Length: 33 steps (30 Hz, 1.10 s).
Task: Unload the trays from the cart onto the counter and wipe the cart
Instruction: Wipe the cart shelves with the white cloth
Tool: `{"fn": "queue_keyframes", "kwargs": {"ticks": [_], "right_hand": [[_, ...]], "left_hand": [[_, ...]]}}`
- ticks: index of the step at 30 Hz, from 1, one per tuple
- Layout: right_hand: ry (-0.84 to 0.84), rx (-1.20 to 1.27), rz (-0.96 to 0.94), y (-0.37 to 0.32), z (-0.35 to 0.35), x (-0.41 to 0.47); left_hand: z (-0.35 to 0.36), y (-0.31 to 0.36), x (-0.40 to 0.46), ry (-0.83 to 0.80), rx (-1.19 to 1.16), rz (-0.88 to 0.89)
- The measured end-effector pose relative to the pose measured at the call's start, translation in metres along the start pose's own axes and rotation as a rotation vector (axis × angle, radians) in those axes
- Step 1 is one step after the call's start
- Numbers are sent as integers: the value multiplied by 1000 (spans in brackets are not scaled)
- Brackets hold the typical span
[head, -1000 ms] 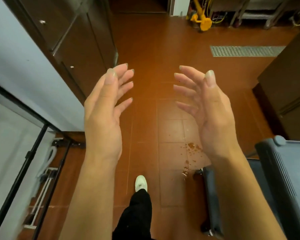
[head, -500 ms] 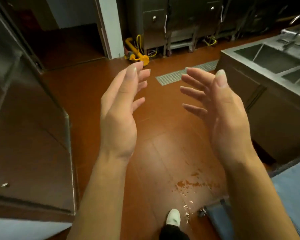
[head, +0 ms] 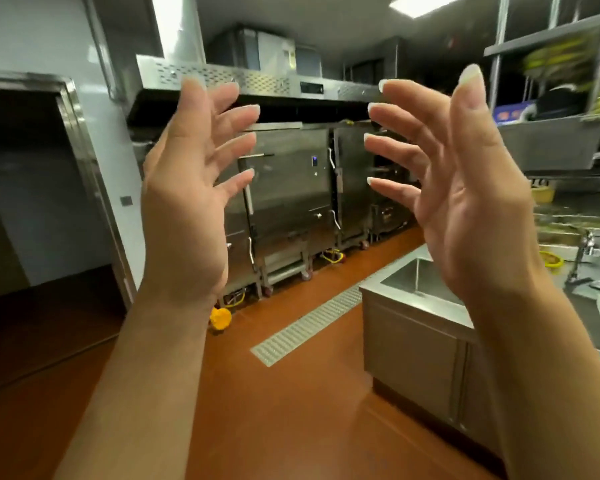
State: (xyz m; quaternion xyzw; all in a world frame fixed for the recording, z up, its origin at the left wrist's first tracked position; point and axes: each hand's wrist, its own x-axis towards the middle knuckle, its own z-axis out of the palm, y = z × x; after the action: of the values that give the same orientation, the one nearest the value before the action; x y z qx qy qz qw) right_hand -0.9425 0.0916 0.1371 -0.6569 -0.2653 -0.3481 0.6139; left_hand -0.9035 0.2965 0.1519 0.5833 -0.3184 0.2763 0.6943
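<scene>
My left hand (head: 191, 188) and my right hand (head: 465, 195) are raised in front of me, palms facing each other, fingers spread, nothing in either. They hang in the air above the orange floor, a hand's width apart. The steel counter (head: 416, 306) with a sink basin stands at the right, below my right hand. No cart and no trays are in view.
Steel cabinets on wheels (head: 291, 195) line the far wall under a hood (head: 243, 77). A floor drain grate (head: 309, 323) crosses the orange floor. A dark doorway (head: 35, 202) opens at left. Shelves with dishes (head: 561, 98) hang at upper right. A yellow object (head: 220, 317) lies by the cabinets.
The view has swung up from the floor to the kitchen ahead. The grey-blue cart at the lower right has left the frame. Both hands stay raised and apart.
</scene>
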Motion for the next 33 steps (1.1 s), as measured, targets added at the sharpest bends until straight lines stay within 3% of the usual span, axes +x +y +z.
{"fn": "queue_keyframes", "kwargs": {"ticks": [6, 20, 33], "right_hand": [[129, -32, -38, 29, -51, 58], [504, -567, 8, 116, -188, 121], [760, -939, 116, 191, -279, 142]], "left_hand": [[57, -62, 85, -62, -153, 69], [255, -238, 201, -456, -590, -14], [422, -348, 220, -758, -896, -121]]}}
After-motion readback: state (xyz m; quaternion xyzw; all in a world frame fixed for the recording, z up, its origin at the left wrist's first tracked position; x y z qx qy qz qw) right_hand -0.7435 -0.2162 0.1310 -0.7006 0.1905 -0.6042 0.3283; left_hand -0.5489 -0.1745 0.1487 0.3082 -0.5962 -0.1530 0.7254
